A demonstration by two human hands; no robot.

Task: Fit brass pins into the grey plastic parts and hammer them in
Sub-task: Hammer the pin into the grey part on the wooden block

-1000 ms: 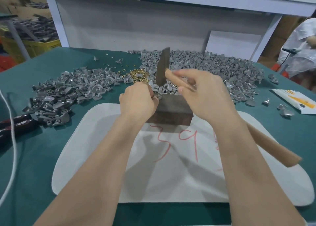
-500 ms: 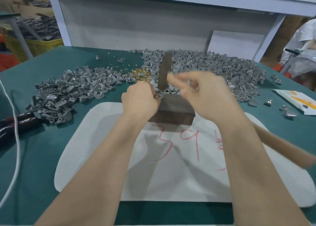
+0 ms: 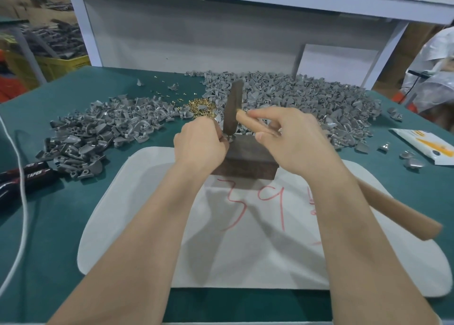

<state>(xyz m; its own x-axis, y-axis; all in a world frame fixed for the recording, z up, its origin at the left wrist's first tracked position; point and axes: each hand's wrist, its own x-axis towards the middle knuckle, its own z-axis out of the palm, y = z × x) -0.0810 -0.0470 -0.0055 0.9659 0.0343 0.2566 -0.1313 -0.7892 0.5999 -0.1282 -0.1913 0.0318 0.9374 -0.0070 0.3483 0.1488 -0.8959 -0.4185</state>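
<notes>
My left hand (image 3: 200,144) pinches a grey plastic part (image 3: 228,137) at the left end of a dark block (image 3: 248,161). My right hand (image 3: 292,144) grips a hammer by its wooden handle (image 3: 398,212). The dark hammer head (image 3: 233,110) stands upright with its lower end right above the held part. Whether a pin sits in the part is hidden by my fingers. A heap of brass pins (image 3: 201,108) lies just beyond my left hand. Grey plastic parts form a left pile (image 3: 98,132) and a larger right pile (image 3: 307,98).
A white mat (image 3: 152,226) with red writing covers the green table (image 3: 61,226) under the block. Black-handled pliers (image 3: 24,177) and a white cable (image 3: 17,201) lie at the left. A white and orange packet (image 3: 427,147) and loose parts (image 3: 407,157) sit at the right. A person in white (image 3: 434,66) is at the far right.
The hammer head has dropped a little, down to the part held on the block. My left hand stays in place on the part.
</notes>
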